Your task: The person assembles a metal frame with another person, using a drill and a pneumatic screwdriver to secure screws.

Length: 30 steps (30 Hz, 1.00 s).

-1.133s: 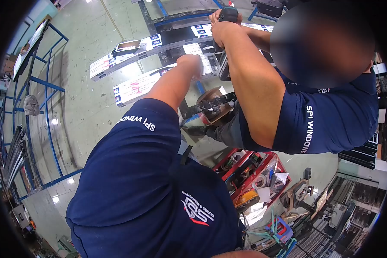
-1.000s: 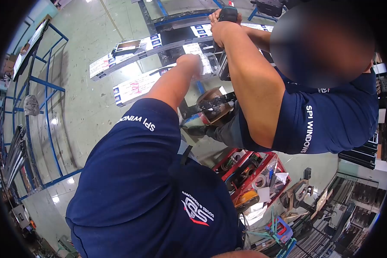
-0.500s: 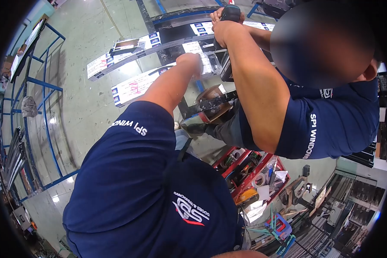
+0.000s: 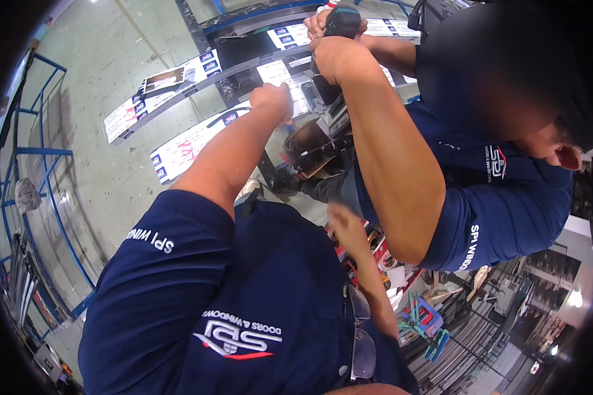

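Observation:
My left hand [image 4: 271, 100] reaches forward at arm's length and is closed on a dark window frame profile [image 4: 178, 141] wrapped in white labelled film. My right hand [image 4: 346, 228] hangs in front of my chest, fingers loosely apart and holding nothing; it is blurred. A co-worker in a navy shirt stands close on my right. Both of that person's hands [image 4: 329, 39] grip a dark power drill [image 4: 341, 20] pointed down at the frame, just beyond my left hand.
A second film-wrapped profile [image 4: 158, 89] lies parallel, farther out. A brown round object [image 4: 306, 148] sits under the frame. A blue metal rack [image 4: 43, 197] stands on the left. A red toolbox [image 4: 379, 251] and a blue tool [image 4: 425, 317] lie lower right, beside racks of stock.
My right hand has come up into view in front of my chest. My head has tilted, so the frame and the co-worker's arms sit higher and further left. My left hand stays on the profile.

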### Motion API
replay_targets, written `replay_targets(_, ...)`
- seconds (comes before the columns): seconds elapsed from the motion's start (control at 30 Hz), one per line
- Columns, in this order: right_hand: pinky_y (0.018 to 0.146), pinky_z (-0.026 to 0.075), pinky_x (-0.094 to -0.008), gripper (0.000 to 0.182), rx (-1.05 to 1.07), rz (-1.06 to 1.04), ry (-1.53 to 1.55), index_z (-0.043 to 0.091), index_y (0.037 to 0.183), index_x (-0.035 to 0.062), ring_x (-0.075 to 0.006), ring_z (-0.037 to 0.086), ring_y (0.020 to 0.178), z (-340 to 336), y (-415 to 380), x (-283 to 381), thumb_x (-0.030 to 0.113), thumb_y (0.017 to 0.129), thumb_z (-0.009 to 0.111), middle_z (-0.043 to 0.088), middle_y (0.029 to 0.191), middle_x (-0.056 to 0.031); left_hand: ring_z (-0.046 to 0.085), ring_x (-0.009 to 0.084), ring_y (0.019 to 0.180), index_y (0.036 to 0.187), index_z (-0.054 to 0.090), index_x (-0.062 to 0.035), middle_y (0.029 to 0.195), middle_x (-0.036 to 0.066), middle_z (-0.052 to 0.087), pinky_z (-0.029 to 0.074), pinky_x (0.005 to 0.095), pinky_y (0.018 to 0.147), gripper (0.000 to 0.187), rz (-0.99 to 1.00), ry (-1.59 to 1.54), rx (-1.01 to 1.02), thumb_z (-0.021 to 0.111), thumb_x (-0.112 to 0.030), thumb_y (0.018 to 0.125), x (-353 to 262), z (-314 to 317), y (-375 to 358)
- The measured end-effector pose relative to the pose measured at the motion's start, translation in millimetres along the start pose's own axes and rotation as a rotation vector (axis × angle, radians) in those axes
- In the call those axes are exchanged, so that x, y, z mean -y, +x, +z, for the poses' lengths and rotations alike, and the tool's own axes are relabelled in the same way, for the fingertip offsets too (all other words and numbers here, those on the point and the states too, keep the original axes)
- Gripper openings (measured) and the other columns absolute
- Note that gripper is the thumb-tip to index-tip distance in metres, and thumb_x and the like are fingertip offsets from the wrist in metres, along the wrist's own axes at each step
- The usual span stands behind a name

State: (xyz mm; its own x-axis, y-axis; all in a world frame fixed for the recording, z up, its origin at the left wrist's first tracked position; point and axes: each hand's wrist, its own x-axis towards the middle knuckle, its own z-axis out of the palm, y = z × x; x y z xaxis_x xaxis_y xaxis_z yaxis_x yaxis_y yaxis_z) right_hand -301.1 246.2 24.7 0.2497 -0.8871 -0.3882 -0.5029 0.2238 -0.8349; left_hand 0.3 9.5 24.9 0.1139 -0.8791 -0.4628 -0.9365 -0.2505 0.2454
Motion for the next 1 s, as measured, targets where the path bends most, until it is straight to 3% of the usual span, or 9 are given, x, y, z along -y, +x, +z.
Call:
replay_targets(0.03,0.083,0.054,-0.0271,0.033,-0.12,-0.029,0.025,0.066,0.128,-0.0013,-0.0134,0.069,0.094,11,43,-12,0.019,0.102,0.062,0.073,0.11,-0.0099,0.063,0.0395,0.124,0.137,0.058,-0.0125,0.134,0.021,0.062,0.055,0.0454,0.097,0.076,0.013,0.005,0.004,0.093,-0.031,0.072,0,0,4)
replay_targets(0.07,0.073,0.052,-0.0257,0.031,-0.083,0.031,-0.01,0.068,0.118,-0.0026,-0.0101,0.065,0.083,11,86,7,0.024,0.104,0.061,0.072,0.096,-0.0059,0.063,0.0402,0.124,0.138,0.057,-0.0128,0.135,0.021,0.061,0.055,0.0457,0.097,0.077,0.006,0.011,0.009,0.093,-0.031,0.072,-1,-2,2)
replay_targets(0.1,0.063,0.048,-0.0259,0.032,-0.137,-0.054,0.238,0.069,0.104,0.0001,-0.0093,0.06,0.07,30,130,-7,0.03,0.105,0.059,0.066,0.08,-0.0025,0.062,0.0409,0.124,0.138,0.057,-0.0131,0.135,0.021,0.061,0.055,0.046,0.098,0.077,-0.005,0.012,0.015,0.093,-0.032,0.072,-2,-3,0)
replay_targets(0.27,0.054,0.047,-0.0286,0.038,-0.24,0.133,0.065,0.066,0.091,0.0053,-0.0133,0.06,0.058,78,250,-3,0.037,0.107,0.053,0.062,0.07,-0.0025,0.059,0.0407,0.127,0.14,0.055,-0.0158,0.137,0.021,0.059,0.054,0.0461,0.099,0.082,-0.012,0.019,0.032,0.094,-0.034,0.071,-1,-2,4)
replay_targets(0.33,0.051,0.047,-0.0293,0.041,-0.09,0.333,0.302,0.065,0.089,0.0059,-0.0144,0.061,0.058,72,247,53,0.04,0.107,0.05,0.062,0.071,-0.0029,0.059,0.0409,0.128,0.139,0.055,-0.0171,0.137,0.022,0.058,0.054,0.0461,0.099,0.082,-0.022,0.01,0.023,0.094,-0.035,0.07,-1,0,5)
replay_targets(0.5,0.049,0.047,-0.0298,0.043,-0.048,0.306,0.323,0.066,0.089,0.0064,-0.015,0.061,0.056,81,267,52,0.043,0.107,0.05,0.062,0.069,-0.0031,0.059,0.0415,0.127,0.138,0.055,-0.0174,0.136,0.022,0.058,0.054,0.0462,0.099,0.081,-0.019,0.006,0.014,0.094,-0.032,0.069,2,6,10)
replay_targets(0.77,0.045,0.045,-0.0301,0.04,-0.234,0.35,0.401,0.065,0.079,0.0035,-0.0154,0.059,0.051,96,272,48,0.035,0.103,0.058,0.061,0.064,-0.0051,0.059,0.0421,0.126,0.146,0.049,-0.0206,0.138,0.022,0.055,0.054,0.0455,0.099,0.087,0.012,0.02,0.01,0.091,-0.036,0.071,7,6,12)
replay_targets(0.83,0.044,0.045,-0.0305,0.039,-0.261,0.333,0.38,0.065,0.078,0.0032,-0.0158,0.06,0.05,101,276,44,0.034,0.102,0.059,0.061,0.063,-0.0054,0.058,0.0416,0.128,0.159,0.036,-0.0283,0.142,0.021,0.053,0.053,0.0463,0.103,0.111,0.02,0.065,0.043,0.093,-0.047,0.066,10,12,16)
replay_targets(1.0,0.042,0.044,-0.0311,0.039,-0.304,0.31,0.358,0.064,0.074,0.0032,-0.0164,0.062,0.051,101,274,49,0.031,0.101,0.061,0.062,0.062,-0.0062,0.056,0.0413,0.129,0.162,0.03,-0.0254,0.143,0.022,0.051,0.053,0.0461,0.103,0.117,0.036,0.124,0.068,0.094,-0.048,0.066,8,8,12)
